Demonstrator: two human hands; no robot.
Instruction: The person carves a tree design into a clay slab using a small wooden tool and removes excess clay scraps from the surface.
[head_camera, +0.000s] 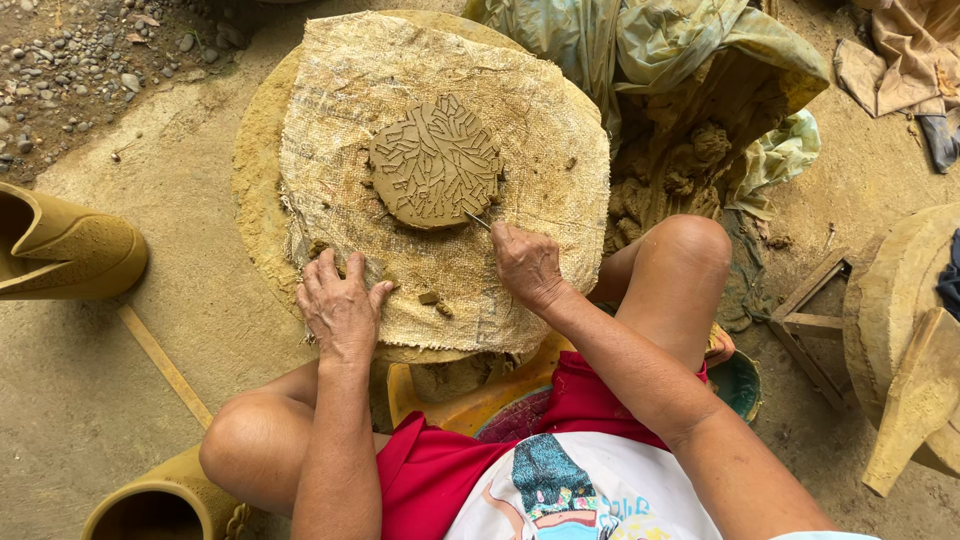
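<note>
Head view shows the right hand (527, 265) pinching a thin tool (477, 220) at the scored clay disc (436, 161) centred on burlap (540, 150), left hand (340, 308) flat, steadying; shallow, even strokes seem best.

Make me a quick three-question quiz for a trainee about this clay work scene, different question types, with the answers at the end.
1. True or false: the left hand lies flat on the burlap cloth.
2. Which hand holds the thin tool against the scored clay disc? A) left hand B) right hand C) neither
3. Fill in: the burlap cloth is spread over a round ____ turntable.

Key: 1 true; 2 B; 3 clay-coated (tan).
</note>
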